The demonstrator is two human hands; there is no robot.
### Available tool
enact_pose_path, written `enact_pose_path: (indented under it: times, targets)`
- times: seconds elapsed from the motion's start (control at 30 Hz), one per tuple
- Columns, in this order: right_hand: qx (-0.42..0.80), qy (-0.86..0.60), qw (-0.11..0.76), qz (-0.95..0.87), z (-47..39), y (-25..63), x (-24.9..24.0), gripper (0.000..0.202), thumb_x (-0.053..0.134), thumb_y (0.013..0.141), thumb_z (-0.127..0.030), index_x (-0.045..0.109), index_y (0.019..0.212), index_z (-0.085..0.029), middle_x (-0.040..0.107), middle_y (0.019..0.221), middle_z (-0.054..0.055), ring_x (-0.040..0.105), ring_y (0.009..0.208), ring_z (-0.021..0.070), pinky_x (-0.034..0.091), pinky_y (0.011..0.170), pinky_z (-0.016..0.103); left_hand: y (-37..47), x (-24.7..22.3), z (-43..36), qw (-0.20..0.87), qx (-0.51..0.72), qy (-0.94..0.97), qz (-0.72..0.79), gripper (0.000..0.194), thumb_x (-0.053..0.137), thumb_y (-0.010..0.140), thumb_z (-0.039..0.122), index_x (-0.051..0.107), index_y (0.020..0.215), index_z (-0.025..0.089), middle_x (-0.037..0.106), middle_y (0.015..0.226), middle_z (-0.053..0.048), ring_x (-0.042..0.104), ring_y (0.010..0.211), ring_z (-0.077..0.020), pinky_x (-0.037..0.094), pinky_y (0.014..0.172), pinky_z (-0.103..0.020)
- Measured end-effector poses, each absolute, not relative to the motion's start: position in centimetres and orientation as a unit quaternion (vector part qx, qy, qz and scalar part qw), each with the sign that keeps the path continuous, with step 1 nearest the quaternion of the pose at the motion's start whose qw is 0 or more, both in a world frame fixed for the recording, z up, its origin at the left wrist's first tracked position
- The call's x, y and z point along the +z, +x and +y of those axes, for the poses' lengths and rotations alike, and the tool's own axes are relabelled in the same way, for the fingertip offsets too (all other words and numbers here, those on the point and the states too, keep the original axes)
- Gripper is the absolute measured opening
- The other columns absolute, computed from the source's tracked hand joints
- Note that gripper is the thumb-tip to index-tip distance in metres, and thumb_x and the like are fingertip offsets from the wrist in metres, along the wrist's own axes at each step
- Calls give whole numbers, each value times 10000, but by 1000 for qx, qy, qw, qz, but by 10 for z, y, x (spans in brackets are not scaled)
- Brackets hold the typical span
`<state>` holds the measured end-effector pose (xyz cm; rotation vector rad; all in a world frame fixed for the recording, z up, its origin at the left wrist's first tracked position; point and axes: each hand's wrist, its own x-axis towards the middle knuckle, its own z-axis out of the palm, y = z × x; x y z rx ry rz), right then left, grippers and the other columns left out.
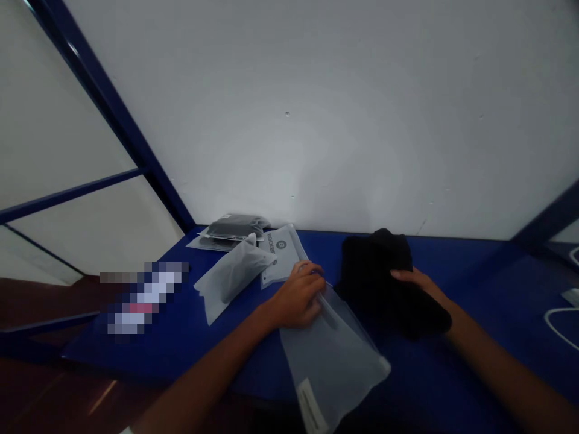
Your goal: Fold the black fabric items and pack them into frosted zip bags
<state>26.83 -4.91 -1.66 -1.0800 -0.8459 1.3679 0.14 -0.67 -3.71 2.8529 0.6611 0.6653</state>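
My left hand (302,295) is closed on the upper edge of a frosted translucent plastic bag (335,355), which lies slanting toward me with a white label near its lower end. To the right, my right hand (420,283) grips a bundle of soft black fabric (375,283); its thumb shows on top and the other fingers are hidden. The fabric's exact kind cannot be made out. Its left side is close to the bag's upper edge.
On the blue table (244,355) lie another frosted bag (233,274), a printed white pouch (280,250) and packed dark items (235,228) by the white wall (294,120). A blurred-out patch (149,301) is at left, white cables (558,319) at far right.
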Motion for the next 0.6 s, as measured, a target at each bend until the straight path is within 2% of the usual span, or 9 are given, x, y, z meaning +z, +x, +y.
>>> enact_pose_path:
  times: [0.13, 0.27, 0.43, 0.6]
  targets:
    - [638, -448, 504, -371, -51, 266, -18, 365, 816, 567, -220, 672, 901, -204, 741, 814, 28, 697, 725, 220, 569, 659, 315, 0, -34, -8, 58, 235, 943, 227, 252, 464, 713, 124, 519, 954, 168, 619, 978, -106, 448, 1195, -284, 245, 1072, -514]
    - [660, -456, 424, -421, -51, 265, -19, 356, 814, 599, -207, 696, 935, -190, 743, 860, 32, 692, 780, 195, 546, 699, 270, 3, -31, -13, 32, 207, 954, 213, 180, 472, 720, 138, 497, 894, 176, 603, 1028, -118, 394, 1260, -302, 225, 1090, -528]
    - [658, -428, 371, -496, -53, 267, -18, 378, 813, 588, -194, 708, 951, -203, 730, 848, 9, 674, 786, 189, 531, 710, 273, 7, -31, -17, -15, 173, 964, 200, 170, 469, 766, 191, 527, 919, 145, 587, 1066, -157, 380, 1268, -317, 201, 1113, -534]
    - [665, -390, 344, -536, -58, 264, -18, 450, 806, 599, -201, 682, 1030, -219, 719, 923, 6, 653, 871, 193, 509, 787, 294, 9, -31, -18, 15, 179, 964, 195, 238, 439, 774, 173, 521, 996, 152, 568, 1144, -163, 339, 1302, -305, 201, 1107, -556]
